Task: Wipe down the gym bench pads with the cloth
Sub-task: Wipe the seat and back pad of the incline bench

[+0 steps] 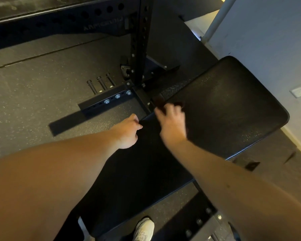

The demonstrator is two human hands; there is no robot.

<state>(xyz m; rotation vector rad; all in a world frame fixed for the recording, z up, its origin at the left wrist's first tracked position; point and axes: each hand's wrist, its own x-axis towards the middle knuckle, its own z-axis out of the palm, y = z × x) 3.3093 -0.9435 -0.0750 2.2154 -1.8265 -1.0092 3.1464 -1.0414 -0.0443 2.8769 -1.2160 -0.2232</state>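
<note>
"As the person leans over the bench, what lies nearest?"

"A white shoe on the floor, below the near pad. Both bare forearms reach out over that pad."

"State of the left hand?"

"Left hand: fingers curled, gripping the near pad's far left corner."

"And the right hand?"

"Right hand: blurred, just beside the left. Its fingers are bent down over the cloth, holding it at the near edge of the far pad, where the two pads meet. The cloth is dark brown; only a strip shows beyond the fingertips."

"Describe the far pad."

"Black, wider than the near one, with a slight sheen. It runs toward the wall."

"Beyond the hands?"

"A black upright with holes stands at a base bar fixed with three bolts. Three pins lie on the floor just behind the bar. A socket sits on the wall at right."
</note>
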